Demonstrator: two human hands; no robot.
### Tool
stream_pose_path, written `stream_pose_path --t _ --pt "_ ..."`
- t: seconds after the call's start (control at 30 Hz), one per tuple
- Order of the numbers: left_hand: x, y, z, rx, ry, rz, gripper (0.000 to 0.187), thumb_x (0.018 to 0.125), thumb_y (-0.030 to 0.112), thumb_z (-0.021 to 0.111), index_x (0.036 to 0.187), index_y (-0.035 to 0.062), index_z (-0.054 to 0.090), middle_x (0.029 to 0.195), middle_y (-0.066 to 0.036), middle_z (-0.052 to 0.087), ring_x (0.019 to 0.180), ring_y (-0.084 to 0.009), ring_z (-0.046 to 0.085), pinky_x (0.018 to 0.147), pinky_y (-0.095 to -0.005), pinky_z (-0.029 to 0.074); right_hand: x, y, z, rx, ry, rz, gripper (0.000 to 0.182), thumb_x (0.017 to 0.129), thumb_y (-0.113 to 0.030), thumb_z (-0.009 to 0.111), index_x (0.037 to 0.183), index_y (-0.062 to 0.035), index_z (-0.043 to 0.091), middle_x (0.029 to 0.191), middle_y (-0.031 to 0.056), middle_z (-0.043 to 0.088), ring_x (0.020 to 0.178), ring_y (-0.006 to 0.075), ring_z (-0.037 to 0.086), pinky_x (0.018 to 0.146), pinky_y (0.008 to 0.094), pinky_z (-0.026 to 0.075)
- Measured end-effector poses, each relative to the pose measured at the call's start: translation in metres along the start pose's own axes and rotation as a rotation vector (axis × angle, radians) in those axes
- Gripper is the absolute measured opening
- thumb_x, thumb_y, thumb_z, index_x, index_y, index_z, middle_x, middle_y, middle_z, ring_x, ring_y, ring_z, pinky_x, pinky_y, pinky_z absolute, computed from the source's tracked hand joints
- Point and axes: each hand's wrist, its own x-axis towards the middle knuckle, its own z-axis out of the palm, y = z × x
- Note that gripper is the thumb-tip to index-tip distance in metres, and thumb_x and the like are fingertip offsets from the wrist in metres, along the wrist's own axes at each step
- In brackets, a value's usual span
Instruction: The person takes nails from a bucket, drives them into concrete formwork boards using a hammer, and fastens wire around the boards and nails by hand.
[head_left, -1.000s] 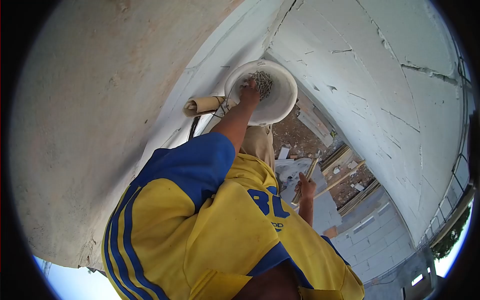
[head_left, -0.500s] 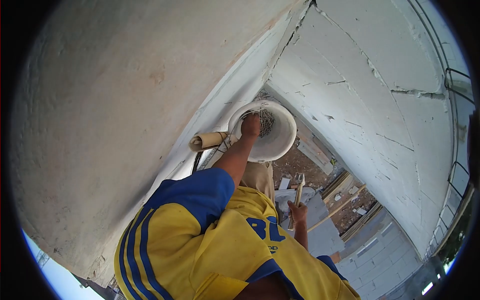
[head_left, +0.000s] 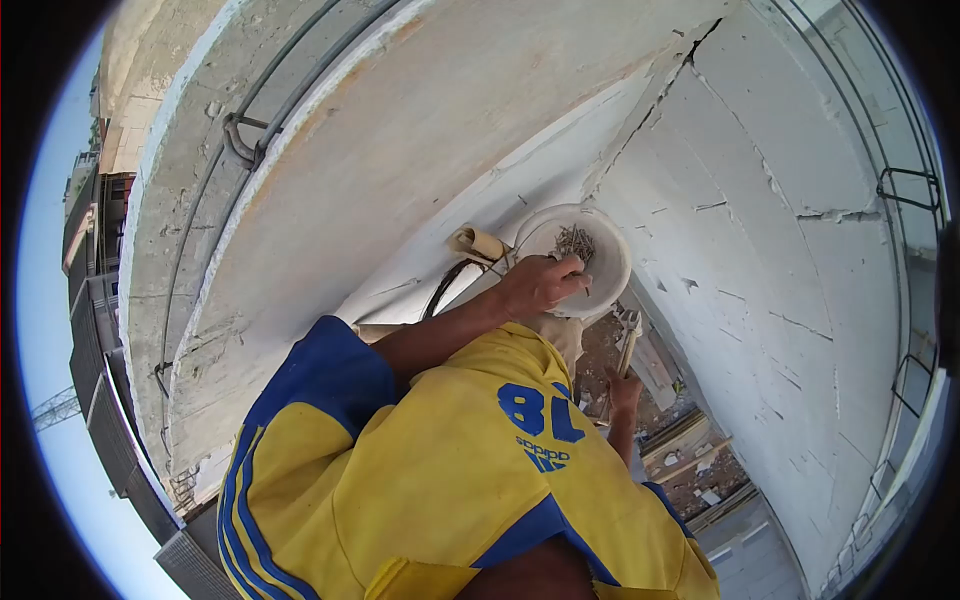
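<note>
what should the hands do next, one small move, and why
Probably bring the left hand clear of the bucket: its fingers look closed above the near rim, beside the loose nails, perhaps with one pinched, though that's too small to be sure. The right hand already grips a hammer, so a nail would plausibly be wanted outside.
</note>
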Motion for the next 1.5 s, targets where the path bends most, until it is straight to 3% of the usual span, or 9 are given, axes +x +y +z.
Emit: stream_pose_path --t 0.13,0.2,0.5,0.53,0.63,1.03,1.23,1.3,1.5 --pt "-0.011 0.056 -0.116 0.244 0.351 0.251 0.031 0.079 0.015 0.068 0.11 0.0119 0.072 0.082 -0.001 0.057 0.065 -0.0137 0.061 0.055 -0.0297 0.053 -0.012 -0.04 0.0 -0.041 -0.018 -0.136 0.024 0.083 -0.018 0.073 0.076 0.0001 0.058 0.058 0.003 0.054 0.046 0.011 0.049 0.042 0.0305 0.036" --pt "-0.021 0.068 -0.15 0.291 0.428 0.167 0.034 0.078 0.017 0.069 0.112 0.0128 0.072 0.079 -0.001 0.058 0.063 -0.0135 0.06 0.055 -0.0287 0.053 -0.001 -0.041 -0.005 0.127 -0.063 -0.309 0.024 0.087 -0.018 0.07 0.086 0.0019 0.056 0.058 0.0029 0.052 0.046 0.0104 0.048 0.043 0.0286 0.036" --pt "-0.02 0.041 -0.135 0.471 0.747 0.031 0.029 0.082 0.015 0.068 0.11 0.0173 0.071 0.094 -0.001 0.07 0.073 -0.012 0.068 0.056 -0.0251 0.054 -0.077 -0.185 0.015 0.294 -0.206 -0.921 0.038 0.085 -0.013 0.064 0.113 0.0081 0.048 0.064 0.0057 0.054 0.058 0.0125 0.052 0.059 0.0266 0.044" --pt "-0.016 0.037 -0.13 0.474 0.771 0.062 0.028 0.082 0.016 0.068 0.11 0.0176 0.071 0.093 0.001 0.07 0.074 -0.0118 0.068 0.057 -0.0252 0.054 -0.092 -0.198 0.016 0.295 -0.226 -0.846 0.041 0.084 -0.015 0.065 0.113 0.0096 0.049 0.067 0.0074 0.056 0.062 0.0133 0.053 0.068 0.028 0.044" --pt "-0.005 0.036 -0.129 0.5 0.787 0.118 0.03 0.081 0.017 0.069 0.111 0.0175 0.07 0.093 0.001 0.067 0.077 -0.0108 0.066 0.061 -0.0253 0.053 -0.103 -0.215 0.021 0.273 -0.297 -0.899 0.038 0.083 -0.013 0.065 0.11 0.0095 0.05 0.068 0.0082 0.058 0.061 0.0137 0.053 0.07 0.0287 0.044" --pt "-0.141 0.071 -0.155 0.55 0.65 -0.136 0.026 0.077 0.016 0.069 0.102 0.0166 0.067 0.103 0.0 0.061 0.084 -0.0162 0.062 0.079 -0.0322 0.049 -0.123 -0.229 0.035 0.117 -0.261 -0.899 0.033 0.077 -0.011 0.063 0.105 0.0052 0.055 0.069 0.0045 0.053 0.063 0.0132 0.052 0.057 0.0289 0.044" --pt "-0.167 0.051 -0.158 0.586 0.733 -0.35 0.029 0.073 0.012 0.067 0.102 0.0157 0.065 0.108 -0.002 0.06 0.084 -0.0177 0.061 0.075 -0.035 0.047 -0.094 -0.246 0.041 0.001 -0.302 -1.006 0.038 0.079 -0.012 0.068 0.109 0.0071 0.055 0.066 0.0041 0.053 0.062 0.013 0.051 0.06 0.0283 0.044" --pt "-0.161 0.056 -0.159 0.585 0.754 -0.334 0.029 0.071 0.007 0.069 0.099 0.0139 0.066 0.105 -0.003 0.061 0.083 -0.0183 0.061 0.07 -0.0333 0.046 -0.098 -0.253 0.047 0.036 -0.288 -1.007 0.036 0.072 -0.002 0.064 0.105 0.0084 0.055 0.07 0.0062 0.056 0.059 0.0135 0.052 0.056 0.0275 0.046" --pt "-0.172 0.068 -0.161 0.563 0.911 -0.304 0.034 0.068 0.001 0.079 0.099 0.0116 0.071 0.088 -0.003 0.065 0.072 -0.0171 0.06 0.06 -0.0311 0.044 -0.106 -0.255 0.05 0.098 -0.407 -1.153 0.036 0.078 -0.003 0.064 0.11 0.007 0.052 0.073 0.0077 0.058 0.062 0.013 0.054 0.059 0.0256 0.045"
